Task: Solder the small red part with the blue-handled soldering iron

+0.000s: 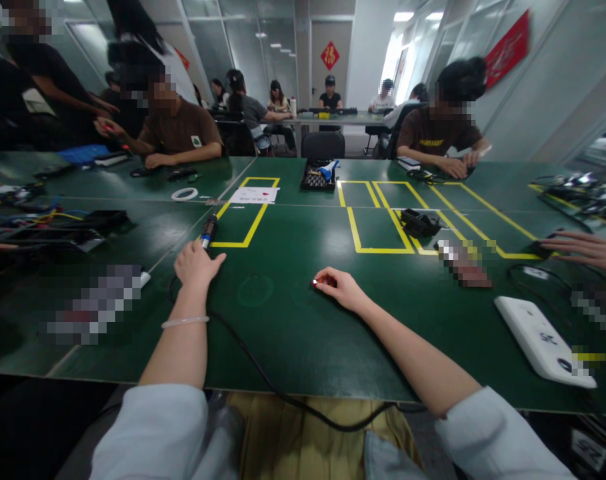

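Observation:
My left hand point(197, 264) is at the near end of a slim dark tool with a blue band point(209, 232), its thumb spread out to the side. The fingertips reach the tool's end, and I cannot tell how firmly they touch it. Just above the green table point(283, 347), my right hand point(340, 288) is closed around a small red-and-orange object point(325, 283). Most of that object is hidden by the fingers, so its kind does not show. A black cable point(253, 360) curves from beside my left hand over the table's front edge.
Yellow tape outlines point(383, 251) mark the table. A paper sheet point(255, 195), a black tray point(319, 175), a black device point(420, 223), and a white power bank-like case point(543, 340) lie around. At right, a co-worker's hand point(590, 248) rests; other people sit across.

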`<action>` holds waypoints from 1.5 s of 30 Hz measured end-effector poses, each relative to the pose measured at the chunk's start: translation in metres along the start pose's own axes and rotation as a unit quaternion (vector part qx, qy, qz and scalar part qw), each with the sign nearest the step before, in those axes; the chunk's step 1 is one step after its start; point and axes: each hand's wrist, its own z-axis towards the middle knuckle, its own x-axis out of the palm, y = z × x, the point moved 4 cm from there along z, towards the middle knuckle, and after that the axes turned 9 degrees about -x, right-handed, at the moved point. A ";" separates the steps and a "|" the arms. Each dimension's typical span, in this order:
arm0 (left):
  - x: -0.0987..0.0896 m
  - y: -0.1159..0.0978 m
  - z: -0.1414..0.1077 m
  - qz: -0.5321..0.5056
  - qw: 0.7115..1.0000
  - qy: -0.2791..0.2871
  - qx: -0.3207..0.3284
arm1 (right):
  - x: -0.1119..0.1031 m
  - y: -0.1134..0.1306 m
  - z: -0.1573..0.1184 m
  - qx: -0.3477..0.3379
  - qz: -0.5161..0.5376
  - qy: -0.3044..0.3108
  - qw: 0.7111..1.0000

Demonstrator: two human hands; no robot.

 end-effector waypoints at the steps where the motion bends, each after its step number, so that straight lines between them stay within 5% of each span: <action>1: 0.002 0.010 0.004 0.013 0.999 0.023 -0.026 | 0.000 0.000 0.000 -0.004 -0.003 -0.001 1.000; 4: 0.007 0.025 0.012 0.027 0.995 0.078 -0.056 | -0.001 -0.001 0.000 -0.022 -0.016 -0.007 1.000; 14: 0.019 0.045 0.031 0.018 0.987 0.128 -0.098 | -0.001 -0.008 0.001 0.007 0.007 -0.022 1.000; 26: 0.015 0.018 0.016 0.042 0.993 0.111 -0.031 | 0.000 -0.006 0.001 -0.003 -0.006 -0.014 1.000; 36: 0.025 -0.054 -0.038 0.020 0.984 0.121 0.128 | 0.000 -0.006 0.002 0.004 0.021 -0.035 0.999; 45: 0.028 -0.127 -0.118 -0.084 0.937 0.182 0.286 | -0.002 -0.007 0.002 -0.044 -0.007 -0.070 0.997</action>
